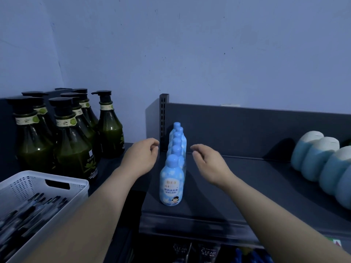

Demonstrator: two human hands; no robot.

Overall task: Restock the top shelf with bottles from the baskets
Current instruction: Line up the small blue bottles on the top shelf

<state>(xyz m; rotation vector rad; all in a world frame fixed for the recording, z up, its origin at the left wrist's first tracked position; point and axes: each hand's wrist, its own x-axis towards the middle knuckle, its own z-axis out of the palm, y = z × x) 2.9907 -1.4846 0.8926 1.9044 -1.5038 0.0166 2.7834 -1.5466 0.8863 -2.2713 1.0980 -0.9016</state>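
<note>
A single-file row of light blue bottles (171, 179) stands at the centre of the frame on the dark top shelf (237, 186), running back toward the slotted upright. The left hand (141, 156) and right hand (209, 164) hover either side of the row, fingers loosely curled, holding nothing and touching no bottle. Dark green pump bottles (72, 141) crowd the left; a white basket (47, 188) sits lower left.
</note>
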